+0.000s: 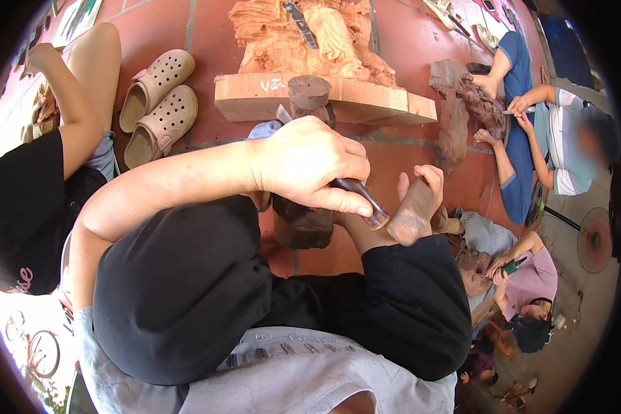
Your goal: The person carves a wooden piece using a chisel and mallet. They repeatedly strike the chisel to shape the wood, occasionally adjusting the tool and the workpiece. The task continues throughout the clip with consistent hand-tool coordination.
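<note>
My left hand (314, 162) is closed around a chisel (359, 196) with a dark round handle. Its metal blade (283, 114) shows past the knuckles, beside a dark brown block of wood (303, 226) between my legs. Part of that block is hidden under my hand; whether the blade touches it I cannot tell. On the right, the fingers of my right hand (431, 176) wrap round a short wooden mallet (410, 215) with a worn, pale end. The mallet's end is close to the butt of the chisel handle. Blue cloth (263, 130) lies by my left wrist.
Ahead stands a pale wood carving (317, 45) on a thick board (255, 100), with a dark blade-like tool (300, 24) on it. Beige clogs (160, 124) lie left. A person (27, 207) sits close on the left; others work on the right, near dark carved wood (455, 103) and a fan (595, 239).
</note>
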`<act>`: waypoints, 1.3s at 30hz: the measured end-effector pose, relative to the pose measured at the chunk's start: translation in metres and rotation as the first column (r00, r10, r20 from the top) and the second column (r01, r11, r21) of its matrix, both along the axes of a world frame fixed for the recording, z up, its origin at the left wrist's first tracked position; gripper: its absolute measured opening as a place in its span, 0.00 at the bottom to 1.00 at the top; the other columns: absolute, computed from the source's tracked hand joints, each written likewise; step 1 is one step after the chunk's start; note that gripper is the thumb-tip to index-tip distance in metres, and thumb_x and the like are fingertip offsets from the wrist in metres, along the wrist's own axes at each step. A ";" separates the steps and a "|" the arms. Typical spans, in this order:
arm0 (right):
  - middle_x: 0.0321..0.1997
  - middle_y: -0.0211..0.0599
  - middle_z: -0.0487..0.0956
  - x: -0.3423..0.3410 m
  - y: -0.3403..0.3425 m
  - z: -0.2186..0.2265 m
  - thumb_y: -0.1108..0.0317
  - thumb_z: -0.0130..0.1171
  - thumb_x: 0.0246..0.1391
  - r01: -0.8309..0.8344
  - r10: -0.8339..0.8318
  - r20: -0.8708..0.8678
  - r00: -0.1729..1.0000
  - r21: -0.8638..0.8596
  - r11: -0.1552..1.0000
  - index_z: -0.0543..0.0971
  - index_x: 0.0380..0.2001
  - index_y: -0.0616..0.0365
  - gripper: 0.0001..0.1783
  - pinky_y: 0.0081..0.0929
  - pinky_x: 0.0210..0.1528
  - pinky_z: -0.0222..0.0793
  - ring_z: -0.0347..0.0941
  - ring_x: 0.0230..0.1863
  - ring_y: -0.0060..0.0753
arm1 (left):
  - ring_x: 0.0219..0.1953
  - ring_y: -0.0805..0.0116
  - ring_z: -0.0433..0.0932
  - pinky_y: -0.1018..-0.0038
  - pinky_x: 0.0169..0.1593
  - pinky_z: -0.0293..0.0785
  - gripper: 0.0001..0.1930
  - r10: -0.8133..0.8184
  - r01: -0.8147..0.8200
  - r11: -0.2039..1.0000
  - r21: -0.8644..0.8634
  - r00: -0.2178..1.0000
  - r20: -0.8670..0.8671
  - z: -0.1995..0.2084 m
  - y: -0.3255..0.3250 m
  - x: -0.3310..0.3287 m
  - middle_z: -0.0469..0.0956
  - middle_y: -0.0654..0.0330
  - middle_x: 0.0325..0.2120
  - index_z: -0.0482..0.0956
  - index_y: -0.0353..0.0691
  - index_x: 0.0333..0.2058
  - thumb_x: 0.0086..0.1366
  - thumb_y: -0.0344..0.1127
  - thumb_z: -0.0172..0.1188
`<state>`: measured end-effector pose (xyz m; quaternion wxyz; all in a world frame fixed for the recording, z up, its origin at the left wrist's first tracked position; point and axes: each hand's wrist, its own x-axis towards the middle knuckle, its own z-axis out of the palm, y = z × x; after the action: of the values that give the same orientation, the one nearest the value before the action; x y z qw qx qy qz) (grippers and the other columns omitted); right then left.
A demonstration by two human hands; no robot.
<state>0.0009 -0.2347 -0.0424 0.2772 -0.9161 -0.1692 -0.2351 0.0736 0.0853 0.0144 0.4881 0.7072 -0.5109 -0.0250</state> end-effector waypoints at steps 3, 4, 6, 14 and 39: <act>0.40 0.39 0.77 0.000 0.006 -0.011 0.82 0.72 0.35 -0.014 0.013 0.012 1.000 0.055 0.998 0.76 0.42 0.53 0.27 0.32 0.43 0.72 0.74 0.40 0.42 | 0.24 0.55 0.76 0.63 0.25 0.70 0.22 -0.009 0.011 0.999 0.033 0.999 -0.052 0.001 0.004 0.000 0.71 0.60 0.22 0.74 0.42 0.26 0.63 0.56 0.65; 0.40 0.38 0.77 -0.001 0.005 -0.010 0.81 0.73 0.36 -0.015 0.014 0.014 1.000 0.059 0.998 0.77 0.42 0.53 0.27 0.33 0.43 0.71 0.74 0.40 0.42 | 0.25 0.55 0.77 0.63 0.26 0.71 0.21 -0.032 0.033 0.999 0.024 0.997 -0.065 0.004 0.004 0.000 0.72 0.60 0.23 0.75 0.41 0.27 0.63 0.55 0.65; 0.40 0.37 0.77 -0.004 0.003 -0.002 0.77 0.73 0.39 0.043 -0.038 -0.109 0.993 0.047 0.998 0.76 0.43 0.54 0.25 0.32 0.44 0.71 0.74 0.42 0.37 | 0.27 0.55 0.77 0.63 0.28 0.72 0.20 -0.050 0.049 0.999 -0.012 0.988 -0.144 0.007 0.004 0.002 0.74 0.58 0.24 0.77 0.41 0.29 0.64 0.53 0.64; 0.30 0.28 0.76 -0.045 -0.007 -0.050 0.70 0.70 0.51 0.502 -0.182 -0.639 0.747 0.363 0.785 0.72 0.40 0.58 0.17 0.24 0.36 0.70 0.71 0.31 0.20 | 0.25 0.84 0.63 0.86 0.29 0.58 0.19 0.393 -0.530 0.841 -0.107 0.735 -0.553 0.025 0.049 0.031 0.73 0.72 0.29 0.78 0.37 0.47 0.75 0.49 0.53; 0.33 0.32 0.76 -0.047 -0.034 -0.058 0.80 0.61 0.51 0.495 0.290 -0.749 0.596 0.627 0.601 0.69 0.61 0.61 0.31 0.26 0.34 0.71 0.74 0.30 0.26 | 0.36 0.56 0.83 0.63 0.40 0.80 0.17 0.493 -0.545 0.785 0.294 0.838 0.235 -0.003 -0.129 0.005 0.78 0.57 0.34 0.79 0.49 0.51 0.64 0.42 0.62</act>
<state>-0.0457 -0.2690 -0.1008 0.6796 -0.7045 0.1562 0.1319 0.0789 -0.0434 0.0113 0.3042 0.8952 -0.3175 0.0719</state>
